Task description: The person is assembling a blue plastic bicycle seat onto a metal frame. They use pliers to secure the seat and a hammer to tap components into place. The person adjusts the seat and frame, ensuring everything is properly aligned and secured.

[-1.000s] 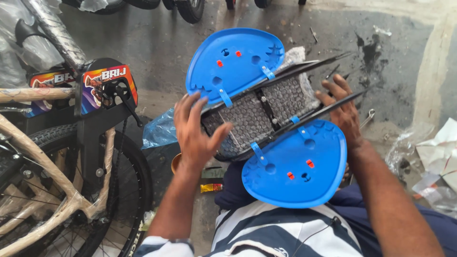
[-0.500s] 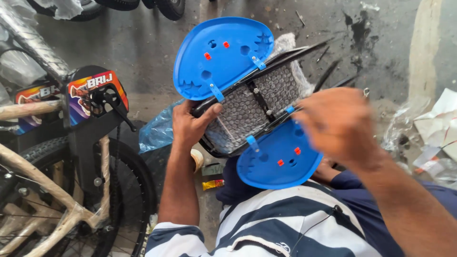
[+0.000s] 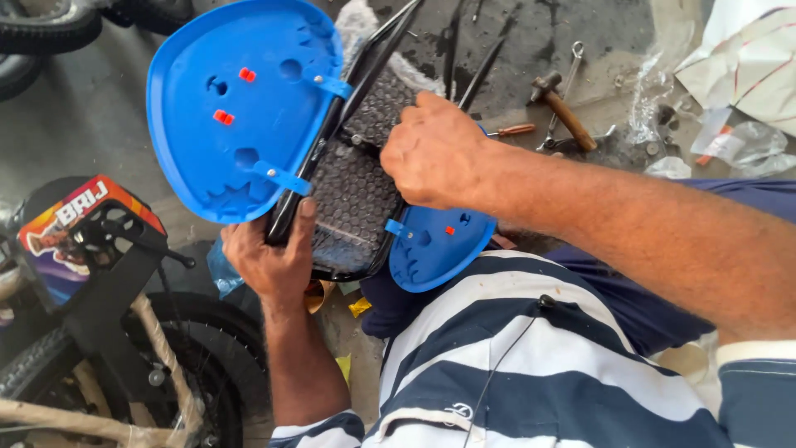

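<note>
Left hand (image 3: 274,261) grips the lower end of the black metal frame (image 3: 327,149), fingers curled around it, at seven o'clock of the large blue plastic shield-shaped panel (image 3: 236,108). Right hand (image 3: 435,153) is closed in a fist over the bubble-wrapped black centre section (image 3: 352,195), at twelve o'clock of the smaller blue plastic panel (image 3: 439,249); what it clasps cannot be told. Wooden-handled hammer (image 3: 564,104) lies on the concrete floor (image 3: 99,141) at two o'clock.

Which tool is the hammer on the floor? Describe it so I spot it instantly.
Start at the right hand pressed on the black mesh panel, then look past it to the wet floor at the upper right. The hammer lies there: wooden handle, dark metal head, thicker than the thin wrench and small screwdriver beside it.
</note>
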